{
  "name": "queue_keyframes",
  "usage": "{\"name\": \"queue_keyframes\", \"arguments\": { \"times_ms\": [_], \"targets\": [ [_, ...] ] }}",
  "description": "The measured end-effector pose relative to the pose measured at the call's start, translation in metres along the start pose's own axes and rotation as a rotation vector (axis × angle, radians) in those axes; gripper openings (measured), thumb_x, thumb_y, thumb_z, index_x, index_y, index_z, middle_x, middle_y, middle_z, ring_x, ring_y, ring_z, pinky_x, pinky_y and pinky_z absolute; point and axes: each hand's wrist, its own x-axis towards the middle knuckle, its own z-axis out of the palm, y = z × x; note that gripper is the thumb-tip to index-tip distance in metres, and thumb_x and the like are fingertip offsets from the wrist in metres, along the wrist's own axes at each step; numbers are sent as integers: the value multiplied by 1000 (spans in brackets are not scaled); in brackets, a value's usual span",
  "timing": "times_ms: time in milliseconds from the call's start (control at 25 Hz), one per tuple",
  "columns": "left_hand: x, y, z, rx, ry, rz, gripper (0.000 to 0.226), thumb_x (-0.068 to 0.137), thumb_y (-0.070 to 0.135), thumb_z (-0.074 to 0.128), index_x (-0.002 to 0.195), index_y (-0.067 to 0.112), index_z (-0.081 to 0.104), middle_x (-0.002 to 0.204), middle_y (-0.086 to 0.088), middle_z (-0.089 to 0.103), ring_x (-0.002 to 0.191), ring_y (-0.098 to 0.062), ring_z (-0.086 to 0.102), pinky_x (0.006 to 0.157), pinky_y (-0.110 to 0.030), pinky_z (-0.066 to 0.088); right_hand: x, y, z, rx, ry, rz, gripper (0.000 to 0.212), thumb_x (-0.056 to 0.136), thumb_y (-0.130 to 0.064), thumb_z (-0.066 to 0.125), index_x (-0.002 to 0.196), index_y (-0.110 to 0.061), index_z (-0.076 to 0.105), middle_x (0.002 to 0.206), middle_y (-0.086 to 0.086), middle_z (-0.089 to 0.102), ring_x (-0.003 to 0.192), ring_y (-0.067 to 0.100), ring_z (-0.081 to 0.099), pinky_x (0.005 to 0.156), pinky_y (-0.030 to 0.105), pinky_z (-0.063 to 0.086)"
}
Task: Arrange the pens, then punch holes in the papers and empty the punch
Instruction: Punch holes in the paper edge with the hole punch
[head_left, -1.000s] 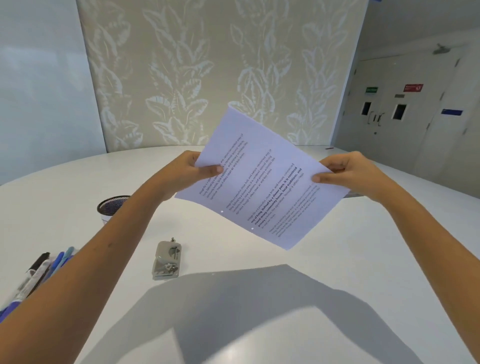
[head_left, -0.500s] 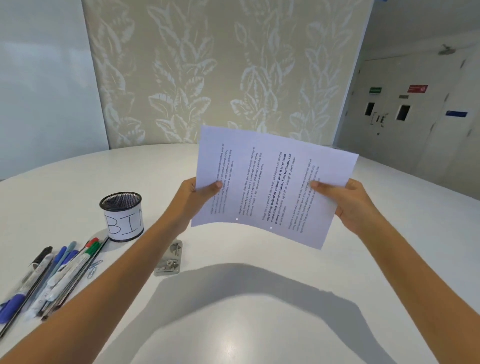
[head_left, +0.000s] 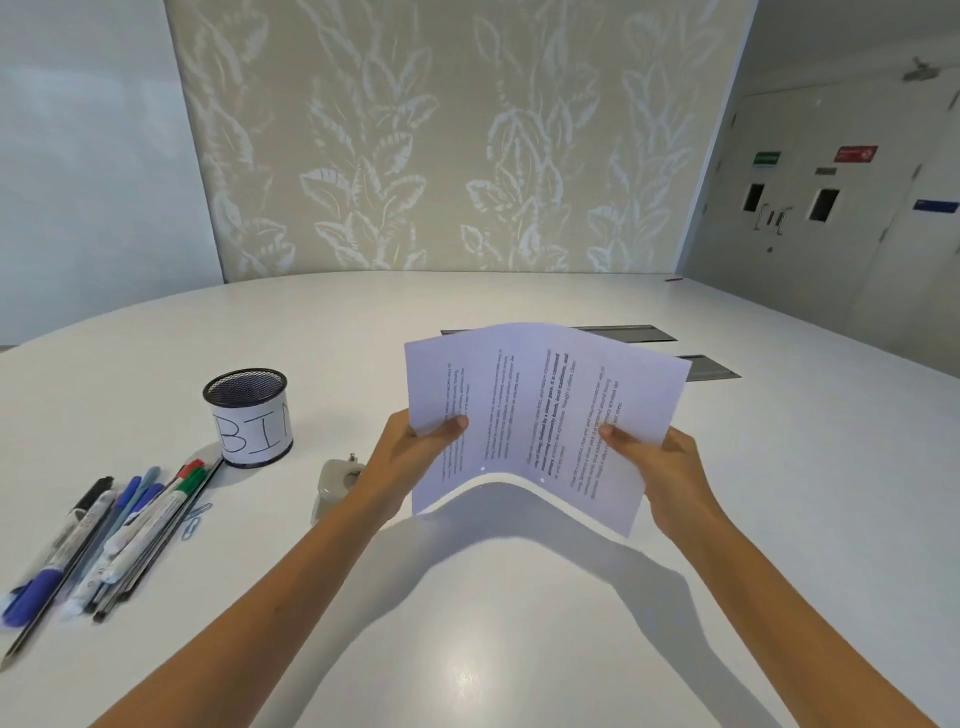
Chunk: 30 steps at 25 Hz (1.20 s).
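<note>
Both hands hold printed white papers above the white table. The sheets bow upward in the middle, and two punched holes show near their lower edge. My left hand pinches the left side with the thumb on top. My right hand pinches the right side the same way. A grey hole punch sits on the table, partly hidden behind my left wrist. Several pens and markers lie side by side at the left.
A black mesh cup with a paper label reading "BIN" stands behind the pens. A blue paper clip lies beside the pens. Two dark cable hatches are set into the table beyond the papers.
The papers came down from chest height toward the table and turned level, then bowed as both hands drew nearer each other. The view tilted down, showing more of the pens and cup.
</note>
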Motion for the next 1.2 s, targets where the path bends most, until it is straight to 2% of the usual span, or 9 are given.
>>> {"name": "queue_keyframes", "arguments": {
  "times_ms": [400,640,720,840,920,960,1040,1120,1200],
  "targets": [
    [3,-12,4,101,53,-40,22,89,26,63,111,22,62,109,-2,70,102,-26,65,90,-45,53,2,24,-15,6,-9,35,25,76,-9,75,100,-13,69,105,10,73,93,28,70,85,45,55],
    [23,62,-22,484,-85,164,39,77,41,63,96,8,69,98,-13,72,88,-31,68,81,-47,52,27,-35,-46,-286,235,-395,68,77,-21,77,133,-21,38,129,5,55,108,18,57,85,26,45],
    [28,89,-22,589,-141,207,36,79,37,64,97,6,69,98,-13,72,88,-32,67,83,-48,51,26,-65,-49,-496,158,-577,69,76,-32,77,134,-25,40,134,-6,49,119,10,47,94,25,36],
    [31,118,-15,691,-189,238,33,82,34,67,102,8,69,101,-13,71,92,-32,66,85,-49,50,24,-101,-49,-829,-108,-689,41,78,-37,73,114,-23,60,110,-14,63,104,6,55,88,25,40],
    [33,133,-12,714,-213,241,25,86,27,67,104,10,69,102,-10,71,93,-29,67,86,-46,51,24,-110,-47,-856,-237,-683,6,83,-30,69,80,-28,65,74,-22,64,70,0,57,68,17,42],
    [33,140,-12,731,-209,255,20,88,25,65,102,13,69,100,-7,72,91,-26,67,85,-45,52,27,-109,-48,-861,-237,-720,22,86,-26,68,67,-32,58,59,-21,57,57,2,49,57,13,36],
    [33,145,-12,753,-115,343,15,88,23,65,103,22,67,99,1,71,91,-18,66,85,-42,51,31,-107,-51,-807,-199,-742,21,87,-22,67,68,-27,62,55,-15,56,55,7,46,54,13,34],
    [36,137,-18,722,106,422,41,85,28,66,124,30,54,118,4,64,110,-15,59,97,-44,44,36,-103,-56,-719,-144,-739,14,85,-27,68,80,-14,70,66,1,65,60,19,51,62,27,42],
    [34,121,-22,620,310,354,66,78,40,65,135,37,32,135,4,49,125,-18,45,103,-47,36,42,-96,-62,-593,-100,-683,21,82,-35,66,81,-14,70,72,20,65,61,24,49,62,35,41]
  ]
}}
